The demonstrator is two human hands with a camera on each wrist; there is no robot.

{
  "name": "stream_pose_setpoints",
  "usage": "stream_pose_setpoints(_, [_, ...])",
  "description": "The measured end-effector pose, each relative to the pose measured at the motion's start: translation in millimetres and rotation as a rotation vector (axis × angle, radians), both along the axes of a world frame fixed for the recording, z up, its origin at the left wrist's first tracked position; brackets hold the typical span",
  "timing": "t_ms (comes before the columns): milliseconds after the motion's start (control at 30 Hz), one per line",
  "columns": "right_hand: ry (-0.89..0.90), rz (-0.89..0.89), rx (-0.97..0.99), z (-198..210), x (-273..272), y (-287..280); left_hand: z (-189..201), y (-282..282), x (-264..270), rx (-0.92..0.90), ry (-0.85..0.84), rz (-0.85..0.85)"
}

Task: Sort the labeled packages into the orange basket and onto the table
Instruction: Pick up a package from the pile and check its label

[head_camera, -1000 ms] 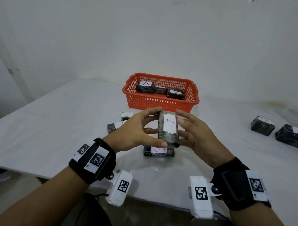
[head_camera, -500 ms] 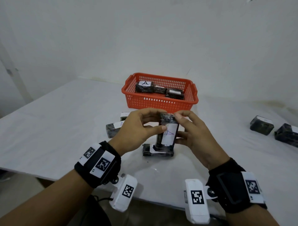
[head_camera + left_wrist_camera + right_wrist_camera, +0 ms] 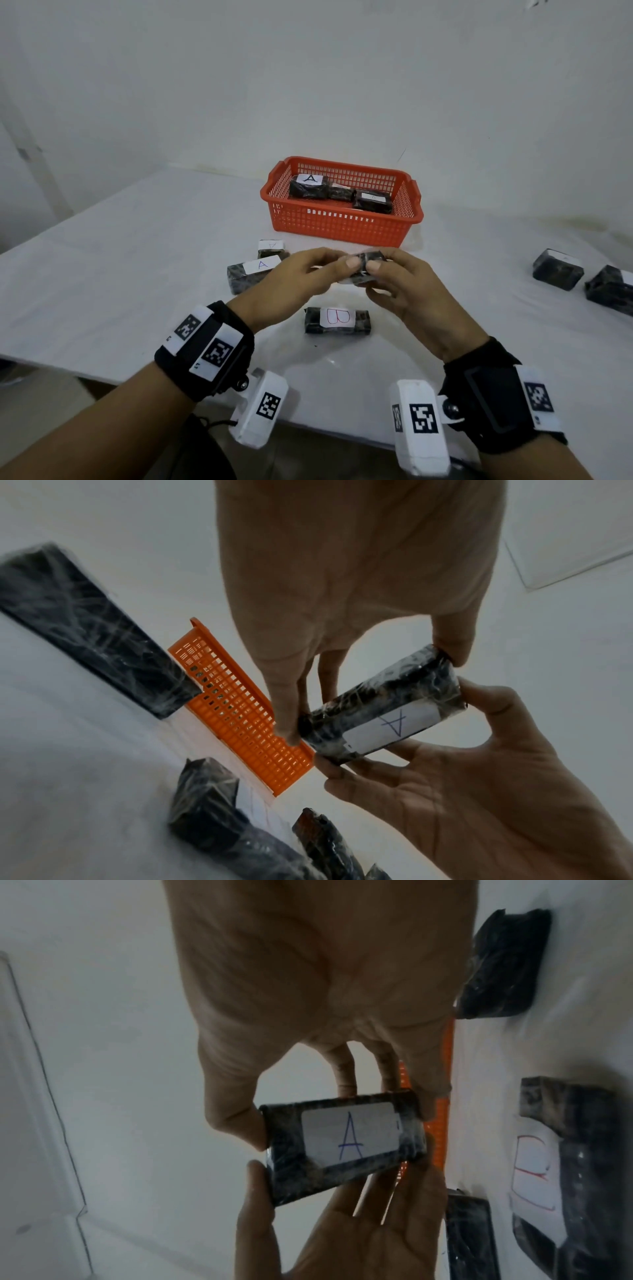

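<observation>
A dark wrapped package labelled A (image 3: 364, 270) hangs above the white table (image 3: 137, 274), just in front of the orange basket (image 3: 342, 229). My left hand (image 3: 337, 269) and right hand (image 3: 380, 274) both pinch it by its ends. Its label faces down, readable in the wrist views as the held package (image 3: 383, 710) (image 3: 346, 1142). Three dark packages (image 3: 308, 186) lie in the basket; two show an A. Below my hands, a package labelled B (image 3: 337, 320) lies flat on the table.
Two more A packages (image 3: 253, 275) (image 3: 272, 248) lie left of my hands. Two dark packages (image 3: 558, 274) (image 3: 609, 289) sit at the far right of the table. The table's near edge runs just under my wrists.
The held package has been turned from upright, label towards me, to lying flat with the label down. Both hands moved slightly forward, uncovering the B package.
</observation>
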State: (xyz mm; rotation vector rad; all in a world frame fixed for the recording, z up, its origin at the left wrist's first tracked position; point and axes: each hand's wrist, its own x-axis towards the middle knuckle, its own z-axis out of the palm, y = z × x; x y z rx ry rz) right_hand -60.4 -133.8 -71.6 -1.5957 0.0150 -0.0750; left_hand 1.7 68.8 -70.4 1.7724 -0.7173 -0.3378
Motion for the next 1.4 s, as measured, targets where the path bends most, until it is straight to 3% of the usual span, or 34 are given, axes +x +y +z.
stream_pose_setpoints(200, [0.002, 0.1, 0.009, 0.1, 0.2, -6.6, 2.3, -0.9, 4.7, -0.098, -0.039, 0.065])
stream_pose_setpoints(433, [-0.064, 0.01, 0.012, 0.9, 2.5, -5.4, 7.0, -0.5, 2.6, -0.026, 0.018, -0.046])
stream_pose_setpoints(600, [-0.018, 0.041, 0.047, 3.2, 2.3, -2.3, 8.3, -5.8, 4.6, -0.052, -0.021, 0.029])
stream_pose_setpoints(767, [-0.061, -0.017, 0.011, 7.4, 3.8, -3.1, 12.5, -5.2, 0.3, -0.074, 0.002, -0.063])
stream_pose_setpoints(967, [-0.06, 0.016, 0.014, 5.7, 2.0, -1.8, 9.2, -7.2, 5.5, -0.109, -0.009, 0.012])
stream_pose_setpoints(1100, [-0.089, -0.023, -0.023, 6.1, 3.2, -3.1, 9.3, -6.1, 2.6, -0.083, 0.042, -0.062])
stream_pose_setpoints(1200, [-0.093, -0.021, -0.058, 6.6, 2.9, -0.8, 8.3, -10.5, 3.2, -0.125, 0.102, -0.011])
stream_pose_setpoints(1400, [-0.083, -0.05, -0.12, 2.9, 0.4, -7.2, 12.9, -17.3, 2.2, -0.341, 0.486, 0.026])
